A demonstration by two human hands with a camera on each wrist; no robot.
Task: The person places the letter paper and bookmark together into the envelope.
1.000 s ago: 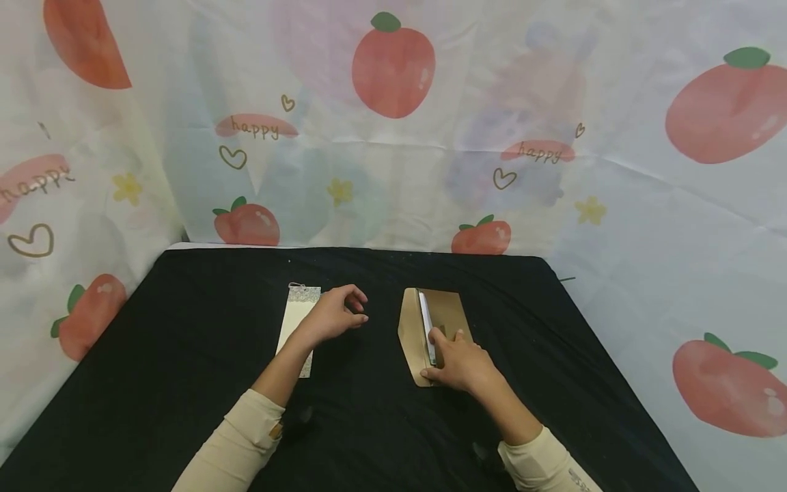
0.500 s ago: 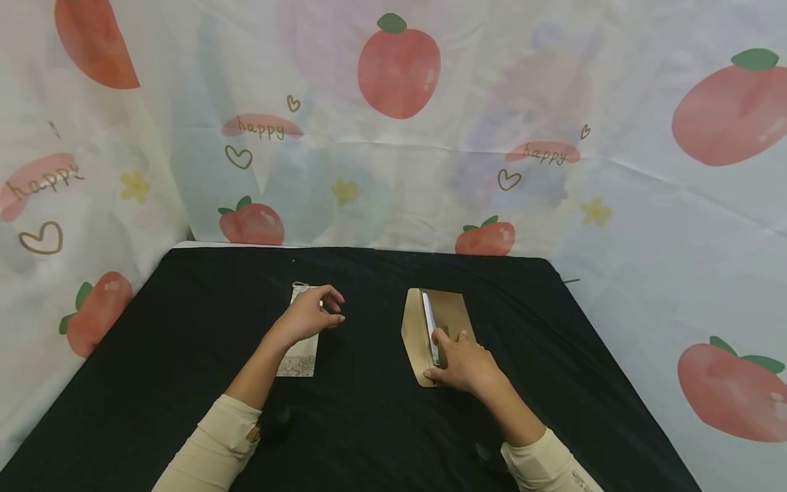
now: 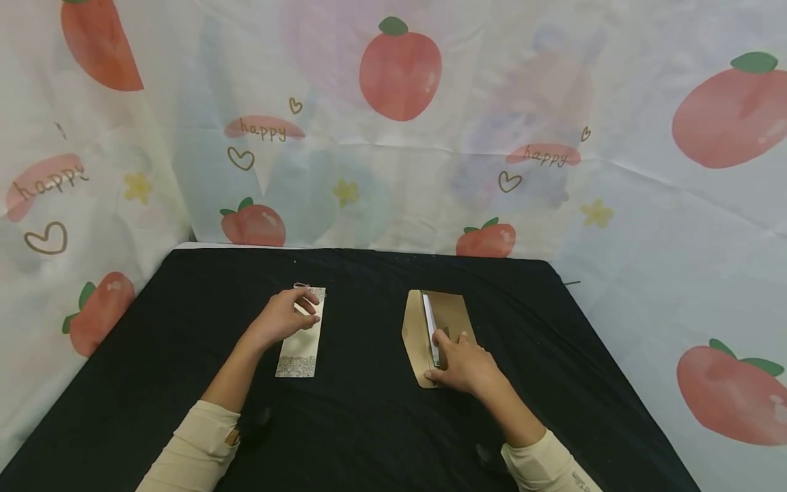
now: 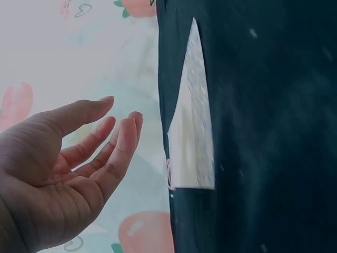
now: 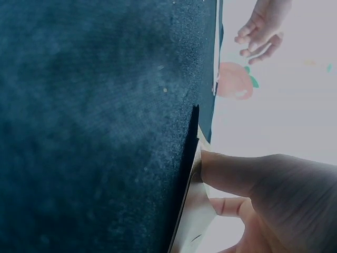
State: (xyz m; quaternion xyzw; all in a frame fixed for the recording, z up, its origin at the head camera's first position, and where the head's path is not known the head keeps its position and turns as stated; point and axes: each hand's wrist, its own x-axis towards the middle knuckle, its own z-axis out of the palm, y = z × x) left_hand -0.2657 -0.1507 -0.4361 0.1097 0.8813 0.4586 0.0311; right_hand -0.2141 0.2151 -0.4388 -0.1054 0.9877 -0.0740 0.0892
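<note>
While the left hand (image 3: 285, 316) hangs over the far half of the bookmark (image 3: 301, 347), the right hand (image 3: 465, 364) rests well apart to the bookmark's right. Bookmark — one, cream, near end lace-patterned, string (image 3: 300, 284) at the far end; flat on the black-covered counter (image 3: 369, 424), long axis running near to far, far end leaning slightly right. Left hand — nearer to the bookmark of the two; fingers loosely bent, thumb clear of the fingertips, holding nothing. The relation that probably counts: the bookmark lies below those fingers, apart from them, and they point across its long axis. Envelope (image 3: 451, 311), tan, right of the bookmark; flap (image 3: 413, 335) folded back on the bookmark's side, white card (image 3: 428, 314) at the mouth. Right hand: fingers bent, touching the envelope; whether they pinch it cannot be told.
</note>
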